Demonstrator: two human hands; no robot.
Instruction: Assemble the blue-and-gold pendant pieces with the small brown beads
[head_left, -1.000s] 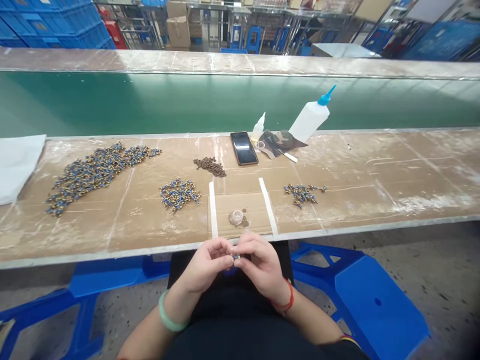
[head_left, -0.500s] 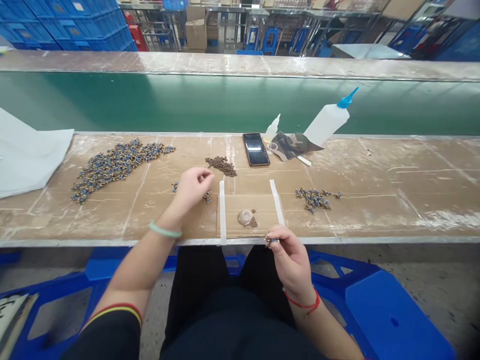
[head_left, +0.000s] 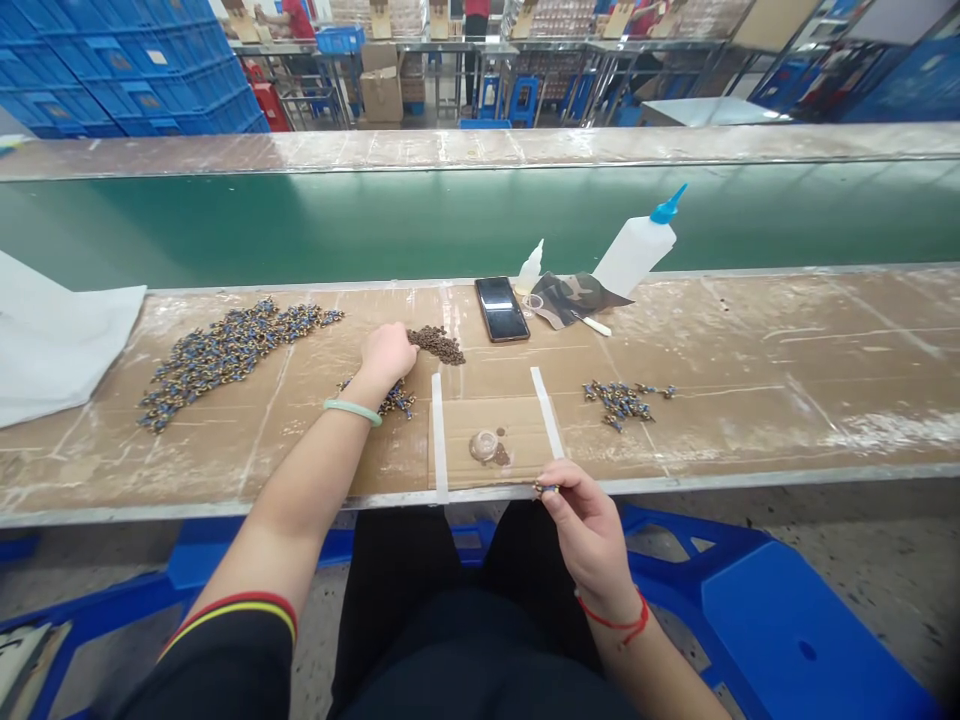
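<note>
My left hand (head_left: pixel 388 354) is at the left end of a pile of small brown pieces (head_left: pixel 441 345). Its fingers are pressed together, and whatever they hold is hidden. Partly under that wrist lies a small group of blue and gold parts (head_left: pixel 397 400). My right hand (head_left: pixel 583 505) pinches a small blue and gold part (head_left: pixel 548 489) at the table's front edge. Between the hands, a cardboard piece (head_left: pixel 457 410) with white strips bears a small round dish (head_left: pixel 484 445) beside brown spots. More blue and gold parts (head_left: pixel 621 402) lie to the right.
A large pile of blue and gold parts (head_left: pixel 217 355) and a white sheet (head_left: pixel 52 340) are at left. Behind the cardboard are a phone (head_left: pixel 502 309), a small bottle (head_left: pixel 529 268), a dark cloth (head_left: pixel 574 296) and a large white bottle (head_left: pixel 636 252). People stand far back.
My left hand has moved up and slightly right to the brown pile, uncovering more of the small group of parts. My right hand still pinches its part. The view has tilted up slightly.
</note>
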